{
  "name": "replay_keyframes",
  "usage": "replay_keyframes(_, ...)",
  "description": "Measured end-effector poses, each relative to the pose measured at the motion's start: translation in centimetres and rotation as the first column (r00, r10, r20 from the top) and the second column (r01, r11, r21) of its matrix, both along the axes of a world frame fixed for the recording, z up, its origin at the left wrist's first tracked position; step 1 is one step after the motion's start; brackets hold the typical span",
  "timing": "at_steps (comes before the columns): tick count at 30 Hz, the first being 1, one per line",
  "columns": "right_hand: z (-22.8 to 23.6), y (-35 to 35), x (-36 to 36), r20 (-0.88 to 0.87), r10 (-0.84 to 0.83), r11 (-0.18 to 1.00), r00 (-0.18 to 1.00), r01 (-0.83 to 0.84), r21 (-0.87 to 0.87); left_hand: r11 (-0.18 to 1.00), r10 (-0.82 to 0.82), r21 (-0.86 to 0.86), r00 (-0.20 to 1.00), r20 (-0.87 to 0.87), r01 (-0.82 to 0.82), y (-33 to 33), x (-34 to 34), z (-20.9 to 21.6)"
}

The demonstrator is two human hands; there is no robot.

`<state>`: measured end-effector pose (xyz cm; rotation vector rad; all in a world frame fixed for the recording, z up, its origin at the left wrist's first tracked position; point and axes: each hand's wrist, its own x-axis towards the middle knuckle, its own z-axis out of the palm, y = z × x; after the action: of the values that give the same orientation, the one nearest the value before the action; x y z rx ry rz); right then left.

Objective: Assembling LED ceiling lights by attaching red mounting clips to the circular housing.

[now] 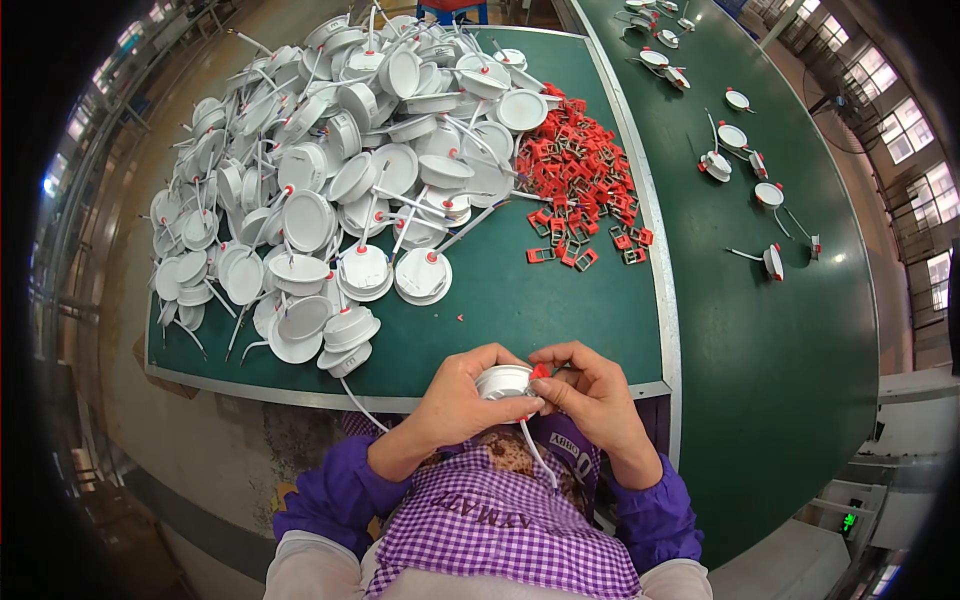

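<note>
Just off the near edge of the green table, my left hand [462, 396] is closed around a round white downlight [503, 380]. Its white cable hangs down over my checked apron. At the light's right side, my right hand [590, 396] pinches a small red clip [541, 371] against the rim. The fingers partly hide where clip and light meet. Beyond my hands, a large heap of white downlights [365, 268] with cables covers the left of the table. To its right lies a pile of red clips with metal springs [585, 165].
A pale raised edge [640, 180] separates my green table [480, 345] from a long green conveyor belt [790, 380] on the right. Several white downlights with red clips [732, 135] are spread along the belt. A blue stool [452, 8] stands beyond the table's far edge.
</note>
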<state>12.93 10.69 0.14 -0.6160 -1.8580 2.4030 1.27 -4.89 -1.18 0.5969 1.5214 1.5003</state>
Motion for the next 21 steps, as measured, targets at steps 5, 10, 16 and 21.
replay_keyframes(5, -0.9, 0.9, -0.3, 0.029, 0.023, 1.000, 0.999, -0.023, 0.020, 0.998, 0.069, 0.002, 0.997, -0.040, -0.069, 0.3, 0.9, -0.1)
replay_keyframes(10, -1.8, 2.4, -1.5, 0.098, 0.156, 0.988, 0.983, -0.155, -0.016, 0.998, -0.055, 0.007, 0.997, 0.053, 0.055, 0.0, -0.3, -2.2)
replay_keyframes(16, -3.7, 6.0, -7.3, -0.204, 0.027, 0.129, 0.979, 0.199, 0.971, 0.977, 0.120, 0.119, 0.919, 0.375, -0.176, -0.6, -1.7, -1.9)
replay_keyframes(21, -5.1, 7.6, -9.4, -0.030, 0.173, -0.159, 0.985, 0.058, 0.986, 0.864, 0.228, 0.126, 0.603, 0.764, -0.487, -0.7, -1.5, -2.4)
